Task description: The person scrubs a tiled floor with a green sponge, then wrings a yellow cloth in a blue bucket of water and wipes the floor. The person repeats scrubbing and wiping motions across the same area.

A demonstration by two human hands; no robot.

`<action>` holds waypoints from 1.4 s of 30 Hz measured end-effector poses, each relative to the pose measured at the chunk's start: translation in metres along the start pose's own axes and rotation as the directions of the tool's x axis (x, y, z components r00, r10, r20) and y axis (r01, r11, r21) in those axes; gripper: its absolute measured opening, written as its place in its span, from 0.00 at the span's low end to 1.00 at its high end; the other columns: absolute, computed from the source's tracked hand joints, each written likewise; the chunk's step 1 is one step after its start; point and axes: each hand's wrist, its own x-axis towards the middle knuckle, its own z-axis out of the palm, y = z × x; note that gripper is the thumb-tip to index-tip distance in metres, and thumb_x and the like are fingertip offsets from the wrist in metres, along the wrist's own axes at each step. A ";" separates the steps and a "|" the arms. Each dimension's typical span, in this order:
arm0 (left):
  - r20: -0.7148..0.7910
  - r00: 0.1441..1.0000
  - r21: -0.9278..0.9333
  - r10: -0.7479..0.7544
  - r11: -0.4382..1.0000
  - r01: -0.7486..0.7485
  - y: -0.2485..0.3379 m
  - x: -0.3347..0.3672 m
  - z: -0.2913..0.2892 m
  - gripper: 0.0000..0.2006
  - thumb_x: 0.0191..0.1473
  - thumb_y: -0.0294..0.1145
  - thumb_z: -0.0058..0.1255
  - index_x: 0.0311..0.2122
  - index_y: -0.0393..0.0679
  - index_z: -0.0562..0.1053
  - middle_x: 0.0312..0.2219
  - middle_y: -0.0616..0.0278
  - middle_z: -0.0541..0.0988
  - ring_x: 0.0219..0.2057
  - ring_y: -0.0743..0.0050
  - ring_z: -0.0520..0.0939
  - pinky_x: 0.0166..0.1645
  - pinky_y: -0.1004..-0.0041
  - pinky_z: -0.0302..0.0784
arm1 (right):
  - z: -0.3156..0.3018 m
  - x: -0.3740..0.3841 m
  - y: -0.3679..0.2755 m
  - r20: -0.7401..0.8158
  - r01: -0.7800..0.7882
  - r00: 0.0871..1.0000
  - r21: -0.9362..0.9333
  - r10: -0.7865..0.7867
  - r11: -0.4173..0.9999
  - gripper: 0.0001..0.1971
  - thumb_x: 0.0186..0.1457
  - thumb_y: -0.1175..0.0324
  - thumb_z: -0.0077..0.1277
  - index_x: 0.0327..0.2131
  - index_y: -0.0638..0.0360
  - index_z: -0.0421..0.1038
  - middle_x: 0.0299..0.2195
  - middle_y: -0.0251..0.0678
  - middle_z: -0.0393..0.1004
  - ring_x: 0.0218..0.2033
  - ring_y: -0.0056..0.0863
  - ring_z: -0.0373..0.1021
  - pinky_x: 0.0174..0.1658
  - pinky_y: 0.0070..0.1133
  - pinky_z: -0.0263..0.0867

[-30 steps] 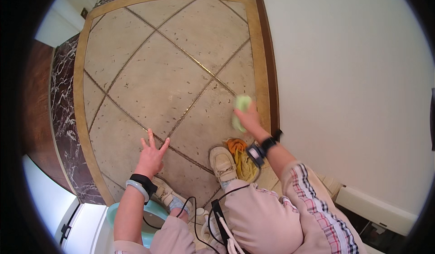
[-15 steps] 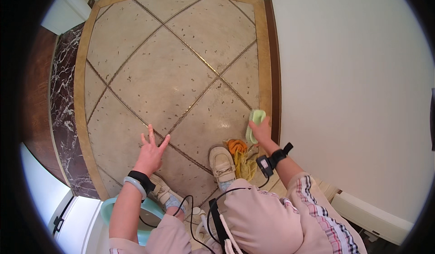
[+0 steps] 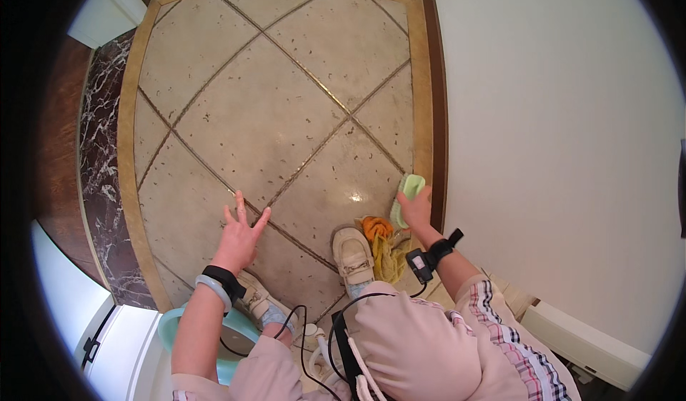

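Observation:
My right hand (image 3: 417, 208) is closed round a pale green scrub brush (image 3: 411, 185), held against the tiled floor (image 3: 250, 115) close to its right-hand border strip. Just left of and below that hand, an orange and yellow cloth (image 3: 379, 240) lies crumpled beside my right shoe (image 3: 351, 255). My left hand (image 3: 241, 238) is spread with fingers apart over the tiles near a dark grout line, holding nothing. Whether its fingertips touch the floor I cannot tell. Small dark flecks are scattered over the tiles.
A light teal basin (image 3: 170, 324) stands at the lower left, partly behind my left arm. A white wall (image 3: 557, 129) with a brown skirting board (image 3: 436, 101) runs along the right. Black cables (image 3: 303, 337) hang over my lap. Dark marbled stone (image 3: 107, 144) edges the left.
The view has shifted slightly. My right hand still holds the brush by the right border, with little change in its place. The left hand stays spread in much the same spot.

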 end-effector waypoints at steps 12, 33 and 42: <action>0.098 0.992 -0.161 -0.078 0.983 0.093 -0.002 0.001 -0.005 0.46 0.41 0.30 0.60 0.68 0.58 0.55 0.63 0.20 0.46 0.66 0.24 0.50 0.64 0.44 0.58 | 0.017 0.024 -0.065 0.101 0.359 0.929 0.005 -0.357 0.933 0.36 0.49 0.59 0.61 0.55 0.63 0.51 0.41 0.59 0.75 0.42 0.55 0.74 0.45 0.41 0.70; -0.108 0.993 0.149 0.055 0.988 -0.038 -0.006 0.001 0.014 0.46 0.44 0.30 0.59 0.69 0.63 0.52 0.62 0.15 0.39 0.60 0.15 0.60 0.60 0.55 0.68 | 0.000 -0.011 0.003 0.008 0.101 0.995 -0.065 -0.100 0.993 0.36 0.49 0.57 0.59 0.54 0.64 0.51 0.40 0.59 0.75 0.41 0.56 0.74 0.45 0.42 0.69; -0.153 0.987 0.146 0.051 0.989 -0.028 -0.006 0.011 0.028 0.56 0.34 0.30 0.66 0.69 0.64 0.49 0.65 0.21 0.34 0.56 0.10 0.63 0.44 0.58 0.82 | 0.061 0.016 -0.223 0.171 0.426 0.894 -0.036 -0.414 0.904 0.34 0.49 0.60 0.60 0.53 0.66 0.52 0.34 0.58 0.76 0.38 0.53 0.75 0.42 0.41 0.71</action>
